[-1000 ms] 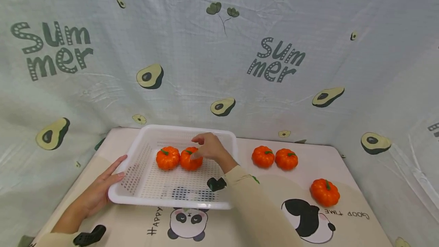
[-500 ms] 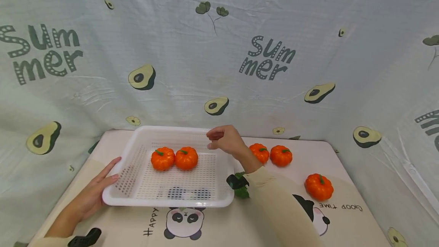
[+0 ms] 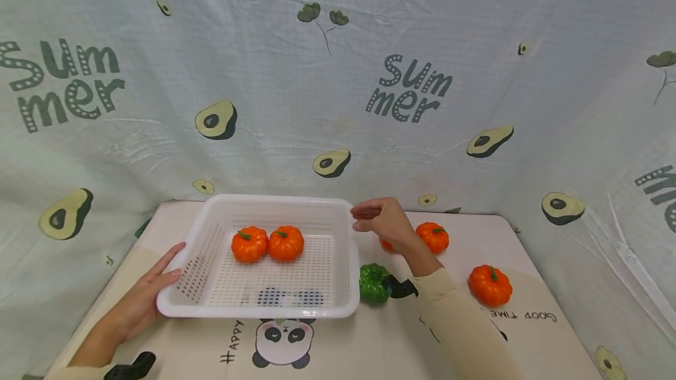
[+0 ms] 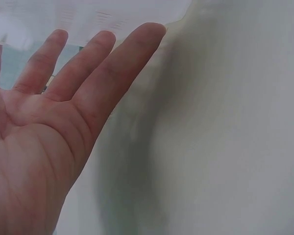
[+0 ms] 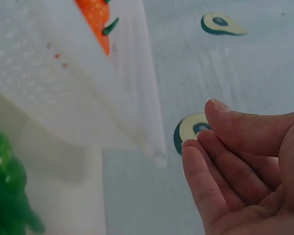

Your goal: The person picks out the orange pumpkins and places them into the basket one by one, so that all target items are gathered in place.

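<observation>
A white perforated plastic basket (image 3: 260, 314) holds two small orange pumpkins (image 3: 250, 245) side by side. My left hand (image 3: 138, 298) lies along the basket's left side; in the left wrist view its straight fingers (image 4: 95, 85) reach the basket's white wall (image 4: 112, 14). My right hand (image 3: 388, 223) is just beyond the basket's right rear corner, apart from it. Loosely bent fingers hold nothing in the right wrist view, where the thumb (image 5: 255, 129) hangs near the fingertips. Below the right hand sits a glossy, bumpy green vegetable (image 3: 374, 284), partly behind the wrist strap.
Right of the basket, one orange pumpkin (image 3: 387, 245) is mostly hidden by my right hand. Beside it stands another pumpkin (image 3: 433, 238), and a further pumpkin (image 3: 490, 285) lies nearer the right edge. A printed cloth (image 3: 274, 75) rises behind the table.
My right hand has moved from over the right pumpkin in the basket, out across the right rim, leaving that pumpkin behind. The green vegetable has come into view. My left hand stays at the basket.
</observation>
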Available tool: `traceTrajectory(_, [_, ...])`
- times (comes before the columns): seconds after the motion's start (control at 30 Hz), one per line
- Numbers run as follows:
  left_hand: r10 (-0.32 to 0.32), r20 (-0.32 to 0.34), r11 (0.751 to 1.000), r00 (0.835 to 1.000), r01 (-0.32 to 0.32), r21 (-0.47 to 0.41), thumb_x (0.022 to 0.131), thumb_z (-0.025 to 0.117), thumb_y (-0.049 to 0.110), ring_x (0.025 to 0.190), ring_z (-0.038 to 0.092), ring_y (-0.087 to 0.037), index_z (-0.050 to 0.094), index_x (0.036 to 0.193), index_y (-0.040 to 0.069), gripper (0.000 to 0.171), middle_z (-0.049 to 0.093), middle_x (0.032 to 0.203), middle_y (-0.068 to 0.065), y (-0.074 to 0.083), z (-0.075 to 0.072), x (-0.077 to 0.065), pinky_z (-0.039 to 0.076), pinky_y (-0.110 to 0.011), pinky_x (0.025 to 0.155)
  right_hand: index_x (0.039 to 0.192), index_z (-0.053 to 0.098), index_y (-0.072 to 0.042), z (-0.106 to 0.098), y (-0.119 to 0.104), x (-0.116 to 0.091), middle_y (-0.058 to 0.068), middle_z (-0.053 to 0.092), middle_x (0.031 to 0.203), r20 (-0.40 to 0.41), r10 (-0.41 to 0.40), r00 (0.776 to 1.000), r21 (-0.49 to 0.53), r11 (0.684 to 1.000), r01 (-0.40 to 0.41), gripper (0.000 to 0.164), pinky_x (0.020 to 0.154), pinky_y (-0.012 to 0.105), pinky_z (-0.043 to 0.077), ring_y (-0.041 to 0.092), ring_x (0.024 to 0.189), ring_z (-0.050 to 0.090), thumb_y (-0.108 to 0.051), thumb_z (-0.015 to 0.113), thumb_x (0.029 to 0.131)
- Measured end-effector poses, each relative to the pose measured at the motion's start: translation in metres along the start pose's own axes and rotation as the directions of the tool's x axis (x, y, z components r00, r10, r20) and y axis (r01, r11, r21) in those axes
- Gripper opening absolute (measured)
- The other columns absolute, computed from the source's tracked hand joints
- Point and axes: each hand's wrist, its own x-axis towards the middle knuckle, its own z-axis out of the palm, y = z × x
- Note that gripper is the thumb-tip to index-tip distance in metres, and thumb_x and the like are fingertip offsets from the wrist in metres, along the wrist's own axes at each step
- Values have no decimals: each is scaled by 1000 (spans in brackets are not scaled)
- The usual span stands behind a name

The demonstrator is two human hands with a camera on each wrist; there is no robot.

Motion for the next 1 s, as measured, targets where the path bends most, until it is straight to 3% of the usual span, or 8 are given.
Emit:
traceTrajectory(0.27, [13,10,1000,1000,-13,-14,114,36,36,107,57,13,-3,165,46,65,10,169,-10,-1,-1,0,56,-30,88,127,72,2,-34,19,-16,23,71,131,-70,33,997,-22,999,-35,38,97,35,59,37,125,68,-3,78,90])
traceTrajectory(0.37, [17,17,1000,1000,-17,-20,114,36,36,108,57,13,-2,165,46,65,17,167,-1,-1,-2,0,56,-30,88,128,72,1,-48,25,-23,23,71,132,-84,43,996,-27,999,-45,39,92,28,60,38,127,67,-3,78,90])
traceTrajectory(0.53, [20,22,999,1000,-19,-37,114,35,35,109,58,10,-1,166,46,64,35,143,26,-2,-3,0,56,-32,88,129,71,1,-70,36,-34,25,69,133,-89,24,996,-33,999,-27,39,87,20,58,40,128,66,-3,77,91])
traceTrajectory(0.63, [21,24,999,999,-20,-41,114,35,35,108,59,9,-1,165,47,64,39,133,33,-3,-3,0,56,-33,88,130,70,4,-82,43,-41,26,69,133,-102,3,995,-44,999,-8,40,90,18,57,38,124,68,-5,77,91])
traceTrajectory(0.83, [20,25,999,1000,-19,-38,114,35,36,108,60,8,-1,165,47,64,42,126,37,-2,-3,0,57,-34,88,129,71,2,-104,55,-55,21,73,129,-159,35,987,-112,992,-53,41,89,16,56,17,111,75,-11,80,91])
traceTrajectory(1.0, [8,18,1000,1000,-7,-22,114,36,37,107,60,7,-2,165,48,64,38,134,31,-1,-2,0,57,-34,88,131,71,-3,-121,65,-70,16,73,130,-209,82,974,-156,981,-116,40,90,16,56,12,110,73,-15,78,94])
